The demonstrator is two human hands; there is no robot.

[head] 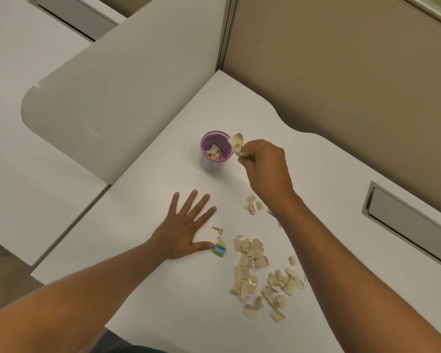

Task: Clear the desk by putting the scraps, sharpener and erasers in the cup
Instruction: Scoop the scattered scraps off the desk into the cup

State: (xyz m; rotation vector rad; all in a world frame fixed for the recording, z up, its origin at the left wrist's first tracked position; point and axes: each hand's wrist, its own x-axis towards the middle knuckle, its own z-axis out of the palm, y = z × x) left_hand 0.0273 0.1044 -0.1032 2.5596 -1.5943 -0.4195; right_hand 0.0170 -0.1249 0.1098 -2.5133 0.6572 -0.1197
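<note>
White tabletop (pixel 163 289) sits between beige partitions (pixel 341 85). Right hand (pixel 265 166) pinches paper scraps (pixel 236 143) beside the purple cup (pixel 215 154). Left hand (pixel 186 225) lies flat, fingers spread, grip empty.

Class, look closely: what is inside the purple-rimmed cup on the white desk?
Inside the purple-rimmed paper cup, several beige torn paper scraps lie in a loose heap. Whatever sits beneath them, and the cup's bottom, is covered and cannot be seen.

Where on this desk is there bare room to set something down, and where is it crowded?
Bare: the desk near-left of the left hand, and the stretch between the cup and the back partition. Crowded: scraps at near right, with a small eraser by the left thumb.
</note>
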